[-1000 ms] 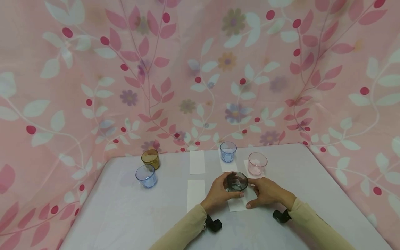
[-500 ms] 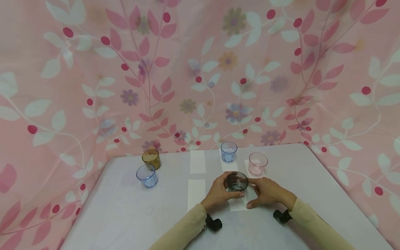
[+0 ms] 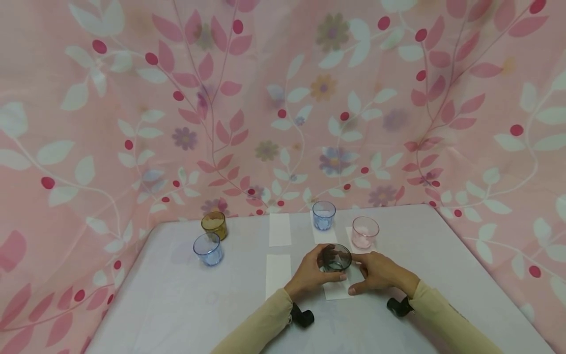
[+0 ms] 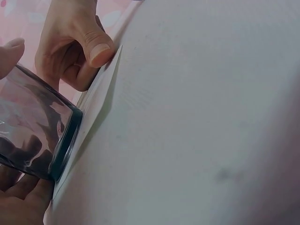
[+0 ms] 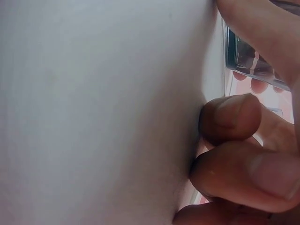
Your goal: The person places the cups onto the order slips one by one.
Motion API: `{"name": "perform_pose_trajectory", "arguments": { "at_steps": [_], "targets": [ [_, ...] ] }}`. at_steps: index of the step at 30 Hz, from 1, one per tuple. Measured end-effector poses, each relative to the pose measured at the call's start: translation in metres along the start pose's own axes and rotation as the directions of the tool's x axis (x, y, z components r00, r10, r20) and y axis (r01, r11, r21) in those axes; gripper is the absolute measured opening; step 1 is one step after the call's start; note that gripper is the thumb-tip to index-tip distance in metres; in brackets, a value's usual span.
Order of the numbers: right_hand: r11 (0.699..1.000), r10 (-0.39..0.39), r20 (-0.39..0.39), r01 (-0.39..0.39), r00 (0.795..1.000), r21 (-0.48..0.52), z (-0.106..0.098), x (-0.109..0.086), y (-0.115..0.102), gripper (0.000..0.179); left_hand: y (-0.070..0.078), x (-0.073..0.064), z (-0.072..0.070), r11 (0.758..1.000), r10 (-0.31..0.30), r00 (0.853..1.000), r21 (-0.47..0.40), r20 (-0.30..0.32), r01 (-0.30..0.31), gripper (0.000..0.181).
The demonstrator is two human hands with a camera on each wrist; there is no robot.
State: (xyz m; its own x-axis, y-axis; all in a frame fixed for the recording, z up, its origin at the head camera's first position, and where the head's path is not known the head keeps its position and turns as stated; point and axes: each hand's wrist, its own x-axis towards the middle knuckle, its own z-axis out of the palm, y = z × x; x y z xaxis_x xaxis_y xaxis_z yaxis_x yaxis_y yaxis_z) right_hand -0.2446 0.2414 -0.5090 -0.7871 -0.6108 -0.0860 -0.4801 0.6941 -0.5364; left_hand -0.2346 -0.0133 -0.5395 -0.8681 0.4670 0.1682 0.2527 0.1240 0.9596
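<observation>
My left hand (image 3: 309, 271) curls round a smoky grey glass cup (image 3: 337, 258), fingers on its far side and thumb on its near side. The cup stands upright over a white paper slip (image 3: 337, 291); its base (image 4: 67, 145) meets the slip in the left wrist view. On the cup's right, my right hand (image 3: 382, 273) has its index finger reaching to the rim. Its thumb (image 4: 100, 54) is spread near the slip's edge, and its other fingers (image 5: 232, 117) bend down to the tabletop. The head view hides part of the slip behind cup and hands.
A blue glass cup (image 3: 324, 216) and a pink glass cup (image 3: 365, 233) stand on paper slips behind the hands. Further left are an amber glass cup (image 3: 214, 225) and another blue cup (image 3: 208, 250). Two more slips (image 3: 280, 229) lie left of centre on the white tabletop (image 3: 177, 305).
</observation>
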Motion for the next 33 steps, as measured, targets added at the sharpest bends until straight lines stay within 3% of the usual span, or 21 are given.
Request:
{"name": "perform_pose_trajectory", "arguments": {
  "at_steps": [10,18,25,33],
  "targets": [
    [1.000,-0.026,-0.009,0.026,1.000,-0.007,-0.003,0.001,-0.003,0.091,0.006,-0.001,-0.004,0.999,0.012,1.000,-0.032,0.011,-0.012,0.076],
    [0.998,-0.030,0.043,0.027,0.999,0.059,-0.010,-0.002,-0.003,0.099,0.012,-0.013,-0.016,0.999,-0.048,0.999,-0.022,-0.004,0.048,0.089],
    [0.985,-0.062,0.084,0.048,0.995,0.167,-0.011,-0.011,-0.001,0.097,0.011,-0.035,-0.033,0.997,-0.063,0.998,-0.052,0.010,0.064,0.097],
    [0.984,-0.132,0.059,0.124,0.989,0.127,-0.035,-0.022,-0.012,0.089,0.028,-0.069,-0.060,0.997,-0.055,0.998,-0.049,-0.043,0.053,0.090]
  ]
}}
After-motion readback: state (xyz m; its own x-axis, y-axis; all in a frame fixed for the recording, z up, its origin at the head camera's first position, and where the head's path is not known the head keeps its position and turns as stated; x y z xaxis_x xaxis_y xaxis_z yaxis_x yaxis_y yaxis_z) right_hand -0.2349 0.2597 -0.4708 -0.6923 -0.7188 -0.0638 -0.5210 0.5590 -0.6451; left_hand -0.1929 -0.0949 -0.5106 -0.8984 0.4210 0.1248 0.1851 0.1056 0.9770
